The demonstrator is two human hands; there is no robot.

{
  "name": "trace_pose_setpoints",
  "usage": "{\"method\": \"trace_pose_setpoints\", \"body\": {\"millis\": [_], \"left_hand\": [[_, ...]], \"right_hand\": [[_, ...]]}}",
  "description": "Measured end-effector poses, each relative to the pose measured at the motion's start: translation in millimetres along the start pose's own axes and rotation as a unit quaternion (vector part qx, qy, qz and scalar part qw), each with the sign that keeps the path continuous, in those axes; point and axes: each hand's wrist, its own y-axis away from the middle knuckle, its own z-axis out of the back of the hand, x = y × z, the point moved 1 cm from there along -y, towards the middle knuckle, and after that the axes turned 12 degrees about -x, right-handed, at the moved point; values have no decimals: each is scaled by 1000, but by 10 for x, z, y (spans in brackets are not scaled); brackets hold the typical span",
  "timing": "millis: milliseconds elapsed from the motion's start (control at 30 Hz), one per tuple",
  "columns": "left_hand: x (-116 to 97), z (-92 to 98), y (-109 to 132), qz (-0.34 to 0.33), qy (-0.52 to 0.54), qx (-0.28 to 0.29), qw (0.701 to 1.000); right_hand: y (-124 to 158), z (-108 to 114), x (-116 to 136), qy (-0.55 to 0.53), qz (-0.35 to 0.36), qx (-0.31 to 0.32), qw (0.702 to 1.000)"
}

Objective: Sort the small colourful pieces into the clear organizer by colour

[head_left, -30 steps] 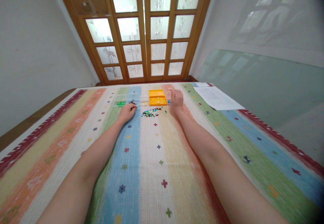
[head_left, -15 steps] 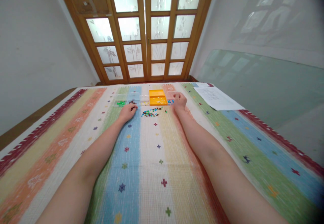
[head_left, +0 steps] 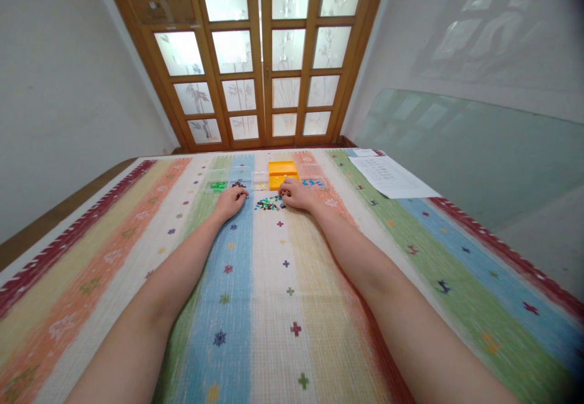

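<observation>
A small mixed pile of tiny coloured pieces (head_left: 269,203), green, blue and dark brown, lies on the striped tablecloth. My right hand (head_left: 296,195) is at the pile's right edge, fingers bent down and drawn together; anything between the fingertips is too small to make out. To the left of the pile rests my left hand (head_left: 232,202), its fingers curled together, and whatever they hold is hidden. Just beyond it are dark brown pieces (head_left: 238,184) and green pieces (head_left: 218,185) in clear boxes. Past my right hand is an open orange box (head_left: 281,167), partly covered by the hand.
Blue pieces (head_left: 312,182) lie in a clear box on the right, and yellowish pieces (head_left: 261,185) in one left of the orange box. Printed paper sheets (head_left: 387,177) lie at the table's far right. Glass-paned wooden doors (head_left: 264,78) stand beyond the table.
My right hand has moved left and nearer, from above the clear box with blue pieces to the mixed pile. My left hand has stayed in place.
</observation>
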Motion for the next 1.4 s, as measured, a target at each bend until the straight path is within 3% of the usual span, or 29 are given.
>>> {"method": "trace_pose_setpoints", "body": {"millis": [133,267,367,500,667,900,1100,1300,1400], "left_hand": [[6,-1,-1,-2,-1,3,1000],[11,-7,-1,-8,-1,4,1000],[10,-11,-1,-5,1,3,1000],[17,-14,3,-4,5,1,1000],[15,-10,2,-7,-4,7,1000],[-22,12,2,-10,-11,10,1000],[-45,27,1,-6,-11,16,1000],[-132,43,6,-24,-9,26,999],[-207,52,13,-46,3,39,998]], "right_hand": [[-19,-7,28,19,26,52,998],[-35,-28,50,39,30,54,997],[-31,-39,55,21,17,13,1000],[-23,-41,-18,-11,-55,-65,996],[-11,16,-241,8,-131,-179,975],[48,136,-476,25,-173,-286,942],[83,148,-534,29,-179,-308,934],[105,163,-522,80,-280,-287,913],[113,168,-518,88,-290,-282,910]]}}
